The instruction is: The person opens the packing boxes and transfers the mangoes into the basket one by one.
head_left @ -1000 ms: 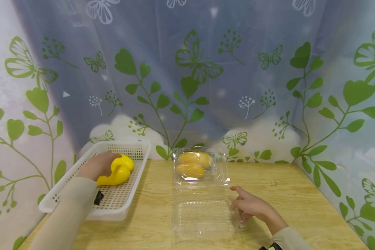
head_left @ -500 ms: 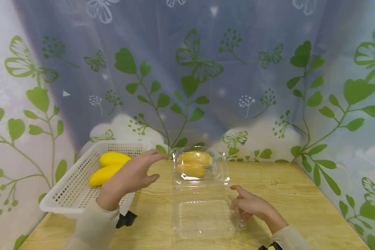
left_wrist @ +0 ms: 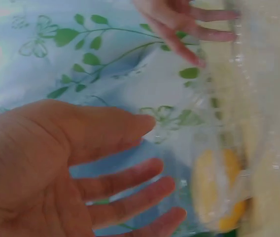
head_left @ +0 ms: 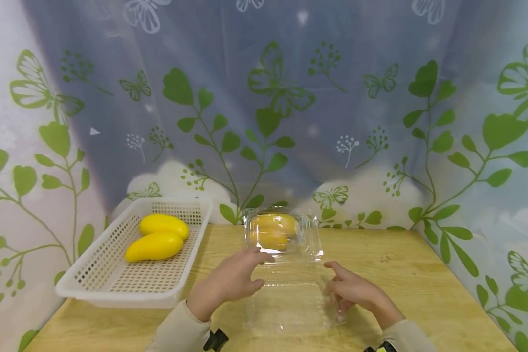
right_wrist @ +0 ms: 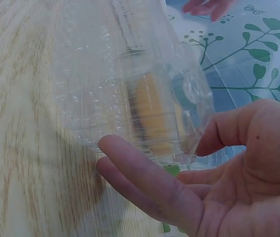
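Note:
My left hand (head_left: pixel 231 278) hovers with relaxed fingers, fingertips over the left side of a hinged clear plastic box (head_left: pixel 290 305). In the left wrist view nothing lies between its thumb and fingers (left_wrist: pixel 130 205). The box lies spread open on the table, one half behind the other. Two yellow mangoes (head_left: pixel 270 230) sit in the far half. At the near half's right edge, my right hand (head_left: pixel 356 288) holds the plastic with thumb and fingers while one finger points forward. The right wrist view shows its fingers (right_wrist: pixel 145 177) against the clear edge.
A white slotted basket (head_left: pixel 114 296) stands on the left of the wooden table (head_left: pixel 378 254). Two bright yellow mangoes (head_left: pixel 154 246) lie side by side in it. A patterned curtain (head_left: pixel 356 186) hangs right behind the table's back edge.
The left hand has let go of a mango in the basket, lifted out and moved right to the plastic box. The right hand has stayed at the box edge.

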`<state>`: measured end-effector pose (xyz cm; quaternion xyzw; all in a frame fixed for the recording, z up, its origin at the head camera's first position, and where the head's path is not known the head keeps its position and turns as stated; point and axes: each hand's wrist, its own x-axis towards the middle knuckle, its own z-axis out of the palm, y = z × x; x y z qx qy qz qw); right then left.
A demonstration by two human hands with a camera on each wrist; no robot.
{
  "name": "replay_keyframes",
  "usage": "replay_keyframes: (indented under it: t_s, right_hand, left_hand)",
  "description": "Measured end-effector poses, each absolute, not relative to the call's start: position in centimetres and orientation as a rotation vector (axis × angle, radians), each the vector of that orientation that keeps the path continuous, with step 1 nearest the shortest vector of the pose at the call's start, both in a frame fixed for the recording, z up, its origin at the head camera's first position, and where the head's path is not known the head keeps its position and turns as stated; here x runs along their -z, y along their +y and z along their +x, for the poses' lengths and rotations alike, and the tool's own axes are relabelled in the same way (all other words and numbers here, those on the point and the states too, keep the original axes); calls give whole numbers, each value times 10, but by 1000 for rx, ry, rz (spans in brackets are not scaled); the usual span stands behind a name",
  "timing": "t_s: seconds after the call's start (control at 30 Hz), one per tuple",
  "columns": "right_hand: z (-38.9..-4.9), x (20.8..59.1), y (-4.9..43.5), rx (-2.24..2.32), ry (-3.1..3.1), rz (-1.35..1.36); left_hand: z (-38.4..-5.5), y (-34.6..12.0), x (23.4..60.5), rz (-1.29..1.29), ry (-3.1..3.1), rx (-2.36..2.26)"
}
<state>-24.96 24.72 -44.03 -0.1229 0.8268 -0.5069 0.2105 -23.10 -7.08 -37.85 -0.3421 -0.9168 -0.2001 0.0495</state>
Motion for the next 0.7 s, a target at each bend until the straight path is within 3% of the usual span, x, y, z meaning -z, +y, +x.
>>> replay_keyframes:
  t_s: [0.27, 0.7]
  right_hand:
    - [-250, 439, 246, 1408, 2294, -321]
    - [-251, 440, 245, 1393, 2316, -319]
  left_hand:
    - [-243, -76, 403, -756, -2815, 1036]
    - [-253, -88, 423, -627, -2976, 1073]
